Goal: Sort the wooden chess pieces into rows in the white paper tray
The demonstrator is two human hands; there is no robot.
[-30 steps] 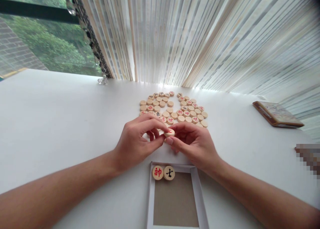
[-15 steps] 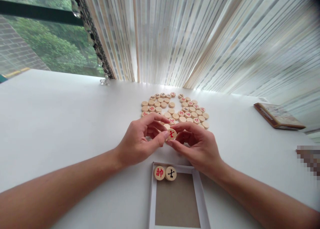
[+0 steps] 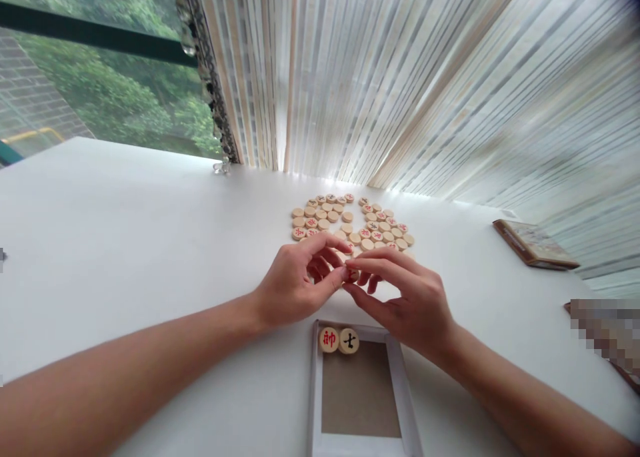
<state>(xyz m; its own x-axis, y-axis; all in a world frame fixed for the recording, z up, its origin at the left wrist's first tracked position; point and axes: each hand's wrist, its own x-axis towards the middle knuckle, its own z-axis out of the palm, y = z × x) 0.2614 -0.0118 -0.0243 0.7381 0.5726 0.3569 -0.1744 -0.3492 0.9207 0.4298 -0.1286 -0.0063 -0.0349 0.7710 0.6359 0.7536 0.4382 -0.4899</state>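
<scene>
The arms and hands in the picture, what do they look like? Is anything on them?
The left hand and right hand are bare, with slim fingers and no gloves or rings that I can see. The left forearm and right forearm narrow toward the wrists. No sleeves, watch or bracelet shows on either.

A home, by its look: sheer white-and-beige striped curtain [image 3: 380, 77] across the top, dark-green-framed glass window [image 3: 100, 37] upper left.
</scene>
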